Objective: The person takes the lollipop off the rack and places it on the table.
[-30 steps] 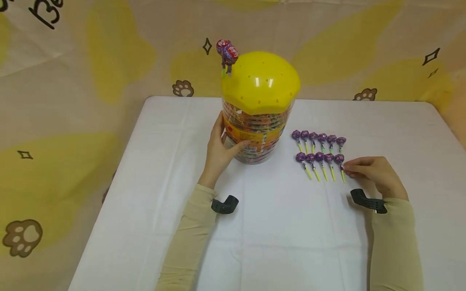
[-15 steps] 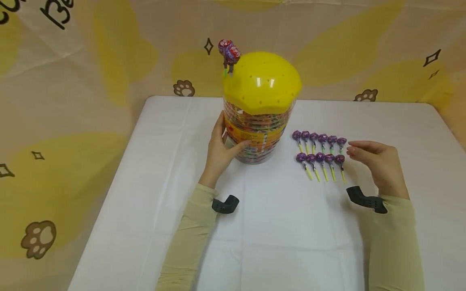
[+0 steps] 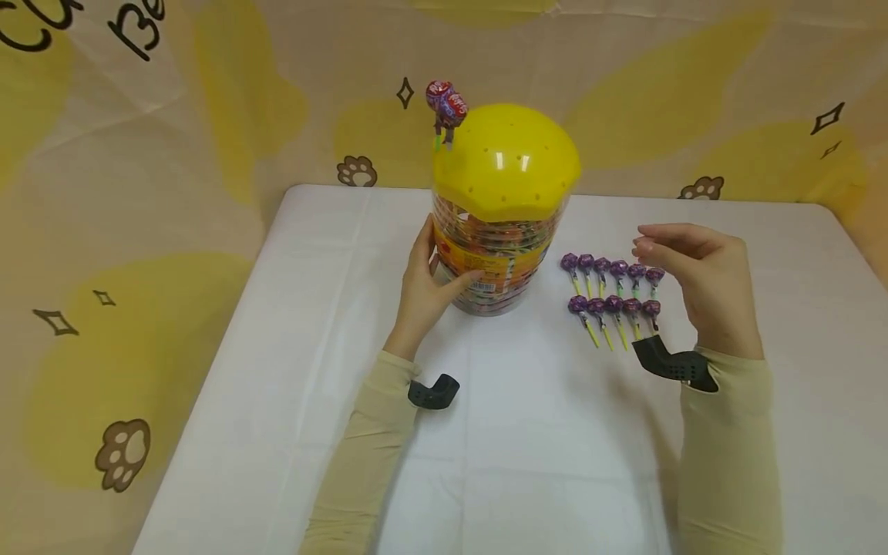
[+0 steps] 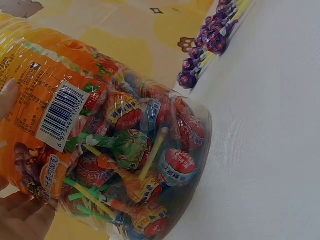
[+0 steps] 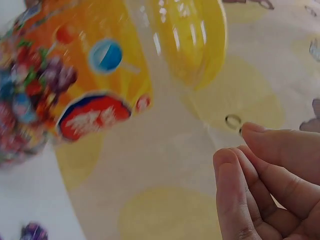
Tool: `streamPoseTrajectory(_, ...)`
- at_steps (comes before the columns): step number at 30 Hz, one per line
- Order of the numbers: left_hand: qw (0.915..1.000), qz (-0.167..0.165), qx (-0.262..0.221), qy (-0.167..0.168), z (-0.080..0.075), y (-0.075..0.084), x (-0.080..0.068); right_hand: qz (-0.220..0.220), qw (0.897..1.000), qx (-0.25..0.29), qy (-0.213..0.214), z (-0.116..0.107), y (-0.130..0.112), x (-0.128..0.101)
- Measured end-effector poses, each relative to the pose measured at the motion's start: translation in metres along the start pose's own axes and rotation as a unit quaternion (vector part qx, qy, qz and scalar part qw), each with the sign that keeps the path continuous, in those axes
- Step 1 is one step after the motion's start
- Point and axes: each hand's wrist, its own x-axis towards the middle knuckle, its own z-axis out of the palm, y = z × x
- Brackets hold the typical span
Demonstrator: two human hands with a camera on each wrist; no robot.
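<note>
On the table stands a clear lollipop jar [image 3: 496,254], yellow-lidded.

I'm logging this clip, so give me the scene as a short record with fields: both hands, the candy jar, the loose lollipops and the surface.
left hand: grips the side of the lollipop jar, fingers curled round it
right hand: raised above the purple lollipops, fingers loosely bent, holding nothing
lollipop jar: clear plastic, upright, packed with wrapped lollipops
lid: yellow dome with small holes; two lollipops stand at its left edge
purple lollipops: two rows lying flat, right of the jar
table: white cloth
</note>
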Motion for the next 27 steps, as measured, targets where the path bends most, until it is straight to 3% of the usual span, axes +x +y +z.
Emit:
streamPoseTrajectory(8, 1.0, -0.004, 0.003, 0.002, 0.0, 0.0, 0.0, -0.052, 0.997, 0.045, -0.03, 0.041, -0.025, 0.012)
streamPoseTrajectory(18, 1.0, -0.005, 0.003, 0.0, 0.001, 0.0, 0.002, -0.066, 0.996, 0.029, -0.051, 0.085, -0.056, 0.027)
streamPoseTrajectory(27, 1.0, -0.006, 0.006, 0.0, 0.001, -0.001, 0.001, -0.086, 0.994, 0.01, -0.069, 0.122, -0.064, 0.037)
